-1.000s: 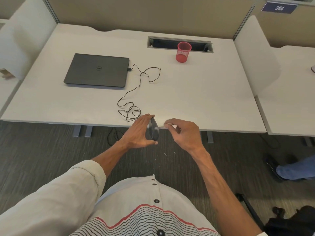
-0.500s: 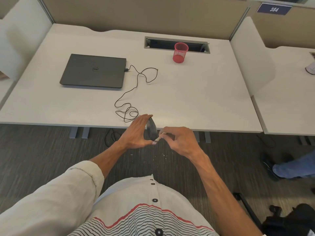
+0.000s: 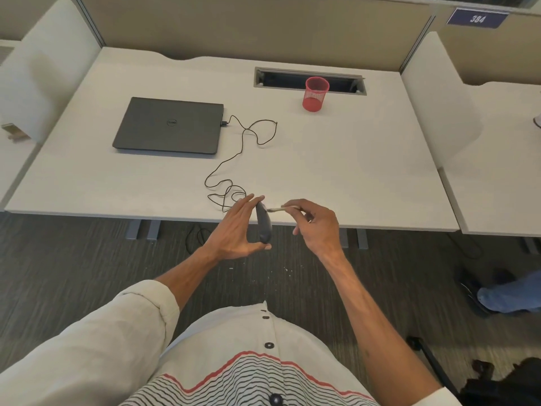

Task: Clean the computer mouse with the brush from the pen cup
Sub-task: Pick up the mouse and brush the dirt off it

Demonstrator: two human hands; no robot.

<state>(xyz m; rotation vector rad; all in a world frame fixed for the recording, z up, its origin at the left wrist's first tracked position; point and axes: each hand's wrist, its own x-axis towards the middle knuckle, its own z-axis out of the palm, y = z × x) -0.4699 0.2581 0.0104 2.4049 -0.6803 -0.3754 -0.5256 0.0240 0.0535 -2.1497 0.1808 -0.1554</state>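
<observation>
left hand (image 3: 234,230) grips mouse (image 3: 263,224); right hand (image 3: 317,227) pinches brush (image 3: 278,208).

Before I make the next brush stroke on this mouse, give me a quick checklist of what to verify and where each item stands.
1. Mouse grip: ok. The left hand pinches the mouse on edge between thumb and fingertips.
2. Brush grip: ok. The right hand holds the brush by its handle.
3. Bristle contact: cannot tell. The tip is at the mouse's far end, but whether it touches is unclear.
4. Cable slack: ok. The cable lies in loose loops on the desk.
5. Dirt on the mouse: cannot tell. Only its edge shows.
</observation>
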